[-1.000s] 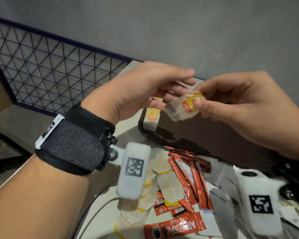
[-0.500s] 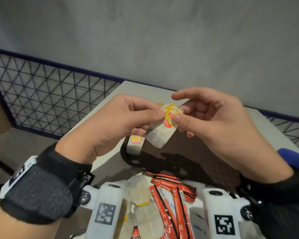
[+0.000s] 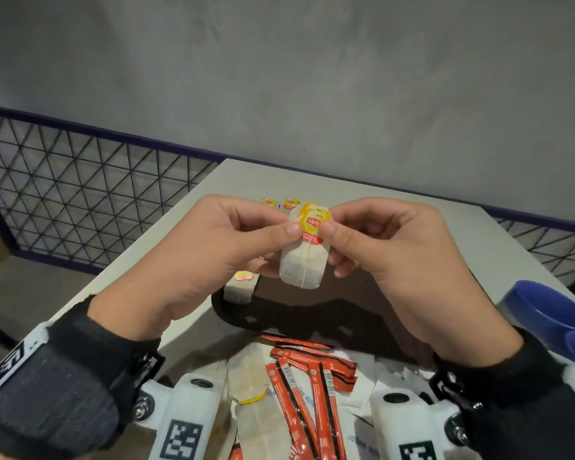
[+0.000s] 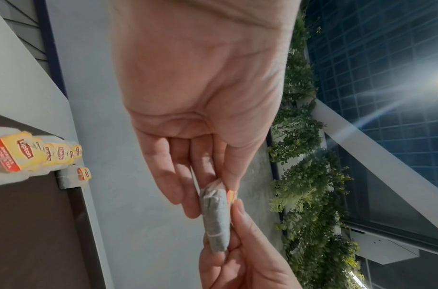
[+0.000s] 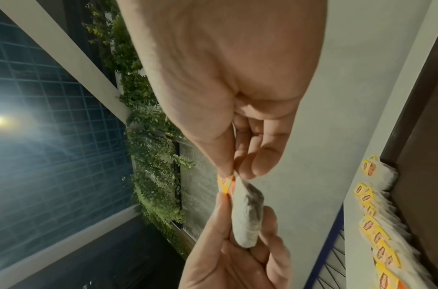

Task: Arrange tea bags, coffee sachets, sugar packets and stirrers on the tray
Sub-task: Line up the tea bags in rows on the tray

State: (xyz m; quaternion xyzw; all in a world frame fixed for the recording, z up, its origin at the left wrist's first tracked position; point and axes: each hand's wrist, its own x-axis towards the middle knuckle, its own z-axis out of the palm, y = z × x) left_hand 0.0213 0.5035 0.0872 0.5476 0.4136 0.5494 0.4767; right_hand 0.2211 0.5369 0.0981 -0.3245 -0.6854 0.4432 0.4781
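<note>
Head view shows both hands pinching one tea bag (image 3: 302, 260) now: left hand (image 3: 213, 257) and right hand (image 3: 389, 260) each have a thumb on its yellow tag (image 3: 311, 222), other fingers curled behind. A second ago it was tilted sideways; now it hangs upright, tag squared up, above the dark tray (image 3: 312, 310). Looks ready to join the row of tea bags (image 4: 39, 156) on the tray's edge. Coffee sachets (image 3: 312, 386) still wait in the pile near the wrists.
</note>
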